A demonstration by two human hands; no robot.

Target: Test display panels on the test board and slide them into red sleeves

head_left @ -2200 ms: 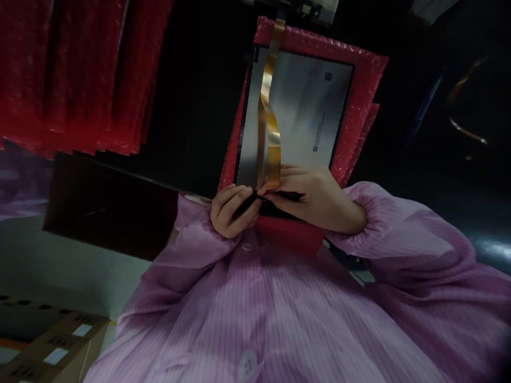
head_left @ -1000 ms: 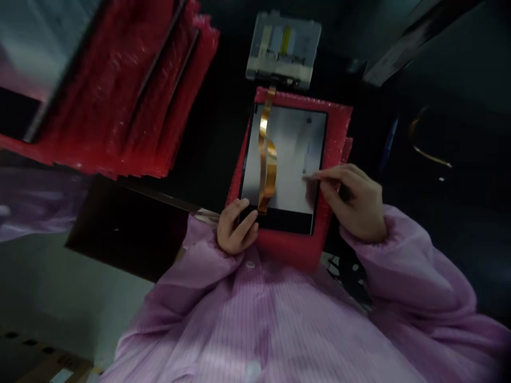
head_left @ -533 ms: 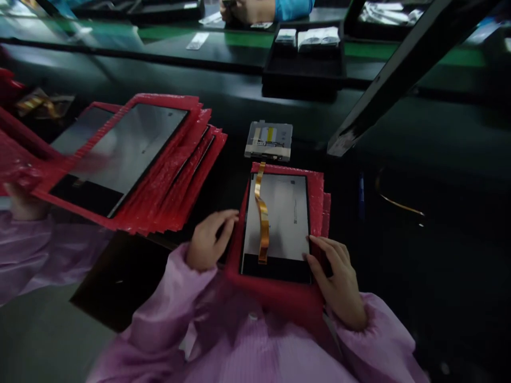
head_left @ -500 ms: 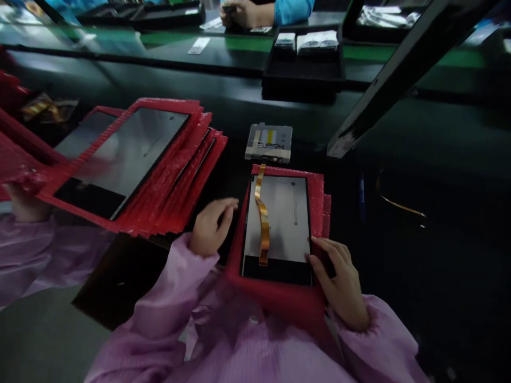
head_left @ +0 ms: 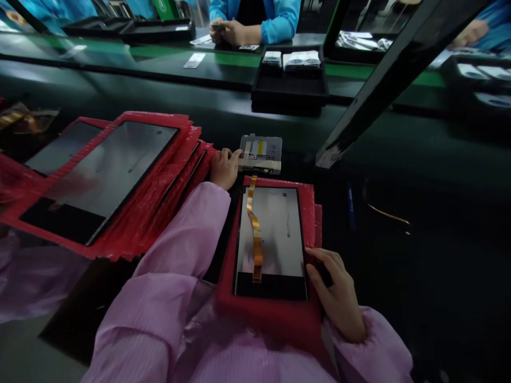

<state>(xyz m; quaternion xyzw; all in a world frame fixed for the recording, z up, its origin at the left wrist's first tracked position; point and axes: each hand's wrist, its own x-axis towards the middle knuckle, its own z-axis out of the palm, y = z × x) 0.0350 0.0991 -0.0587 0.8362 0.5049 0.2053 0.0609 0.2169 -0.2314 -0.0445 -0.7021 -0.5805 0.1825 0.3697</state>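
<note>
Left hand (head_left: pixel 224 169) has moved up from beside the screen (head_left: pixel 279 229) to the small board (head_left: pixel 263 151); fingertips at its left edge, can't tell if they're gripping. Right hand (head_left: pixel 335 292) still at the screen's right edge, thumb and fingers apart, not clamped. Screen unchanged: on red bubble bag (head_left: pixel 267 319), gold ribbon (head_left: pixel 257 250) lying over it, upper end near the board.
</note>
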